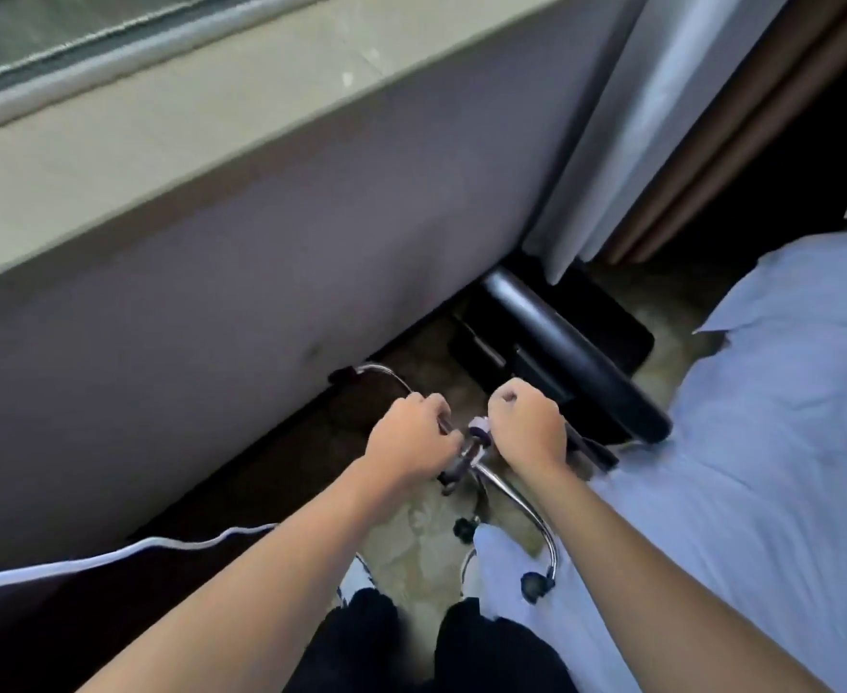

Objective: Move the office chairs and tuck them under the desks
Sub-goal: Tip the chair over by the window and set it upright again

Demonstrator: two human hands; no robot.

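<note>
Head view: office chair lies tipped on its side on the patterned floor, jammed between wall and bed, not near any desk I can see. My left hand is fisted around a curved chrome base leg; right hand is curled tight by the hub, what it holds is hidden. My guess: I'm gripping the base as the only reachable hard point to haul it upright. Chrome slick, tubular; black caster; smooth black armrest; soft pale sheet.
</note>
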